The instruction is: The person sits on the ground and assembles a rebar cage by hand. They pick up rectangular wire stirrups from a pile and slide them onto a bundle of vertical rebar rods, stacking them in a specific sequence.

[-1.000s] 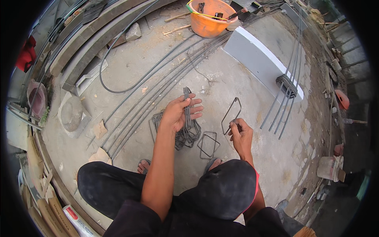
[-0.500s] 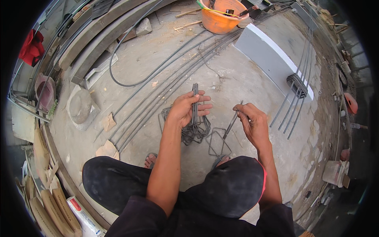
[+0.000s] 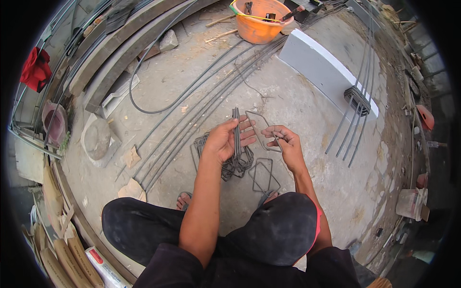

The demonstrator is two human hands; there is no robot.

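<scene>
My left hand [image 3: 230, 137] holds a bundle of bent wire stirrups [image 3: 236, 129] between thumb and palm, its fingers partly spread behind them. To its right, my right hand [image 3: 285, 144] pinches a single rectangular wire stirrup [image 3: 254, 116], turned so its open frame shows. The far end of that stirrup is close to the bundle; I cannot tell whether they touch. Below my left hand a heap of dark stirrups [image 3: 230, 169] lies on the concrete. A couple of loose stirrups [image 3: 265, 175] lie overlapping near my right foot.
Long steel bars [image 3: 192, 117] run across the floor. An orange basin [image 3: 259, 30] with tools stands at the far side, a grey-white slab [image 3: 321, 72] to its right. Bars threaded with stirrups [image 3: 357, 100] lean on the slab. Paper sacks [image 3: 72, 254] lie at lower left.
My right hand has moved left, toward my left hand. The stirrup in it, seen edge-on before, is now turned to show its rectangle. My left hand keeps its bundle.
</scene>
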